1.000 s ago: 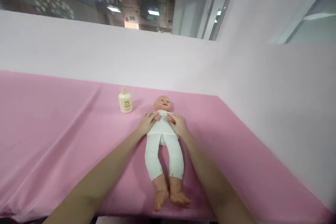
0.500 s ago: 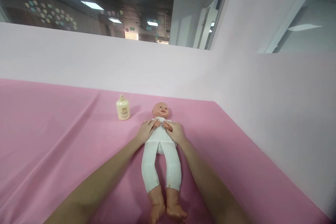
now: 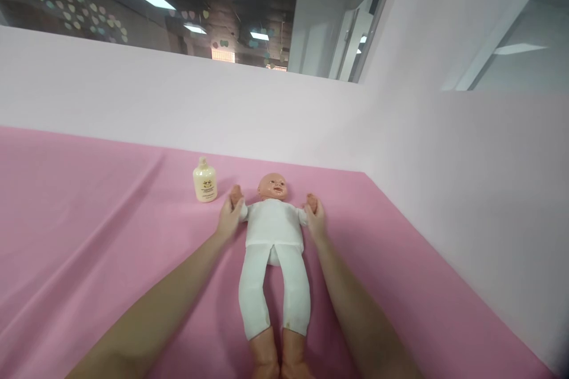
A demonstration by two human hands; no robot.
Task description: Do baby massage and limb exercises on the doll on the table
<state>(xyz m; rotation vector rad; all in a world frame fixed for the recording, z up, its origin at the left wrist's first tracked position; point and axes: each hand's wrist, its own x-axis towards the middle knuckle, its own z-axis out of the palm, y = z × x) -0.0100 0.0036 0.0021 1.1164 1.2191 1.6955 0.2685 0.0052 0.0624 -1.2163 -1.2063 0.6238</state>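
Observation:
A baby doll (image 3: 274,222) in a white top and white trousers lies on its back on the pink sheet (image 3: 111,219), head toward the wall and feet toward me. My left hand (image 3: 229,217) is closed round the doll's arm on the left, near its wrist. On the other side my right hand (image 3: 316,219) grips the doll's other arm in the same way. Both doll arms are spread out to the sides, and the small doll hands stick up past my fingers. The doll's toes are cut off by the lower edge of the view.
A cream-coloured bottle (image 3: 205,180) with a dark printed label stands upright to the left of the doll's head. Behind the sheet rises a white wall (image 3: 178,100) with a window (image 3: 178,12) above. Another wall (image 3: 466,177) borders the right side.
Both my hands have moved outward from the doll's chest, drawing its arms apart from the middle to the sides. The bottle stands where it was.

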